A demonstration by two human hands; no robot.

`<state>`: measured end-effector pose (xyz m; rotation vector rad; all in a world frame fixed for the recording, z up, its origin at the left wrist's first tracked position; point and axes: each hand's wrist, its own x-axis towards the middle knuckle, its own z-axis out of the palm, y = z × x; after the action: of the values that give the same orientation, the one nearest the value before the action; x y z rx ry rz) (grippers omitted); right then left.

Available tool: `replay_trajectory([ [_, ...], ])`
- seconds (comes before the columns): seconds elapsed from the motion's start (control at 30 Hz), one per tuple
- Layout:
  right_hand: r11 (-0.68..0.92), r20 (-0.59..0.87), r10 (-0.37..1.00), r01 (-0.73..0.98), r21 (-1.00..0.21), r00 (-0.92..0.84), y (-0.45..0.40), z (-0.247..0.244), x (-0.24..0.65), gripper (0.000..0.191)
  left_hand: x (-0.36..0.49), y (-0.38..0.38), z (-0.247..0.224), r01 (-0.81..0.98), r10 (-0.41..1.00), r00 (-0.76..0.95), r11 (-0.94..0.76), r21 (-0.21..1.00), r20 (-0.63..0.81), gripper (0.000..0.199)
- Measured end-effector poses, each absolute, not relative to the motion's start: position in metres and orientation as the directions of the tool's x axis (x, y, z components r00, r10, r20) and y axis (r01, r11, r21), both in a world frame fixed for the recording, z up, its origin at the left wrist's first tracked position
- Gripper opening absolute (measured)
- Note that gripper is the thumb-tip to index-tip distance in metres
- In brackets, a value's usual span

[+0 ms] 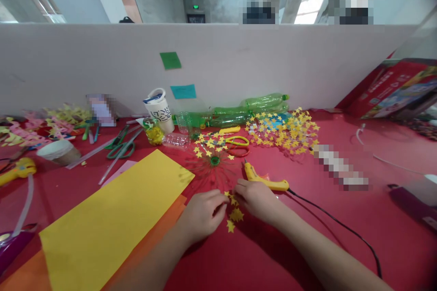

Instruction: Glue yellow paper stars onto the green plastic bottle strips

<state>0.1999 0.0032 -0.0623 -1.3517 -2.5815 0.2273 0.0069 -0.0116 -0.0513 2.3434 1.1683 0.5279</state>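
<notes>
While I take the little heap of flat yellow paper-look stars (236, 214) as my clock's centre, on the red tabletop (385, 223), the step's prob. picking single stars out of it. At 11 o'clock's the green-capped clear plastic bottle piece cut into thin, splayed strips (215, 160); stars sit approx. 10 to 2 round its cap, the near strips look bare. Next move, I'd say, calls for a light pinch on one star, then the yellow glue gun w/ black cable (266, 182), lying at 1–2 o'clock, nozzle twd. 11. L hand (204, 214), at 9–10, is half-curled, thumb a bit off the forefinger, tips by the top star; can't tell if it's gripping. R hand (256, 198), at 2, is loosely curled, fingertips down at the heap's edge, just beside the gun; grip hidden, can't tell either.
</notes>
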Motion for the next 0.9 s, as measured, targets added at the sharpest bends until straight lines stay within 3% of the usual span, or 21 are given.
replay_trajectory([
  [0.3, 0.500, 0.139, 0.864, 0.794, -0.347, -0.484, 0.005, -0.059, 0.201, 0.016, 0.010, -0.007, -0.058, 0.685, 0.923, 0.377, -0.332, 0.649, 0.076, 0.020],
  [0.47, 0.397, 0.134, 0.900, 0.654, -0.644, -0.415, 0.002, -0.051, 0.195, 0.015, 0.015, -0.009, -0.058, 0.549, 0.947, 0.321, -0.181, 0.816, -0.006, 0.019],
  [0.57, 0.377, 0.114, 0.899, 0.614, -0.694, -0.424, -0.001, -0.048, 0.190, 0.015, 0.018, -0.011, -0.057, 0.447, 0.940, 0.339, -0.132, 0.885, -0.031, 0.017],
  [0.7, 0.425, 0.100, 0.884, 0.694, -0.581, -0.457, 0.000, -0.039, 0.197, 0.015, 0.018, -0.011, -0.053, 0.367, 0.945, 0.326, -0.120, 0.922, -0.006, 0.014],
  [0.9, 0.305, 0.065, 0.952, 0.950, -0.065, -0.301, 0.008, -0.022, 0.252, 0.028, 0.010, -0.010, -0.046, 0.307, 0.974, 0.227, -0.055, 0.950, -0.017, 0.016],
])
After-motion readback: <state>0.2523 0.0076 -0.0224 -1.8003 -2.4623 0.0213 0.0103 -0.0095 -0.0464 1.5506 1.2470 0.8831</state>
